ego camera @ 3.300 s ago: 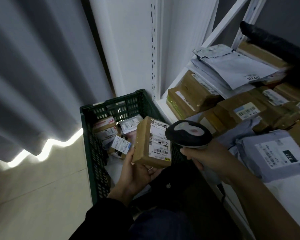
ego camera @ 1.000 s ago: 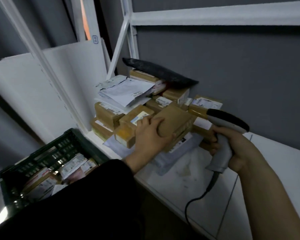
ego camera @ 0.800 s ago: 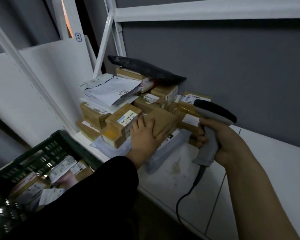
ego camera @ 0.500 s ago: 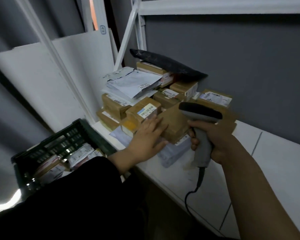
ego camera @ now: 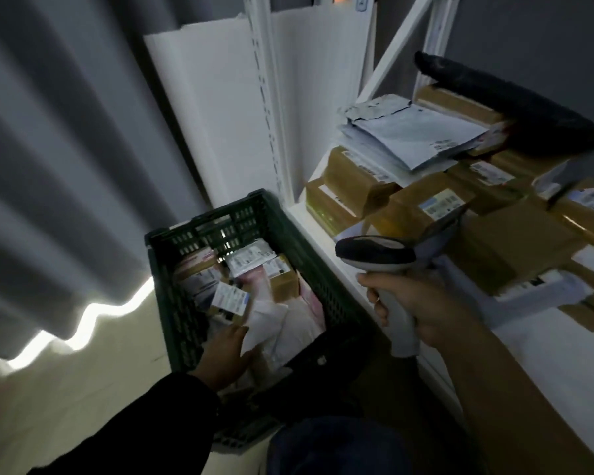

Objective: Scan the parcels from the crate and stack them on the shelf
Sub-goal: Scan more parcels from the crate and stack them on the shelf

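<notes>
Inside the crate (ego camera: 167,296), at its near end, the left hand (ego camera: 225,354) lies with fingers stretched on a white bag (ego camera: 275,323), touching it but not yet gripping. The bag looks soft, light and slippery, likely to sag, so a pinch at one edge or a scoop beneath should suit. Right of the crate, the right hand (ego camera: 422,303) clenches the scanner (ego camera: 374,253) by its handle, in front of the shelf (ego camera: 311,231) where boxes (ego camera: 408,204) are stacked.
</notes>
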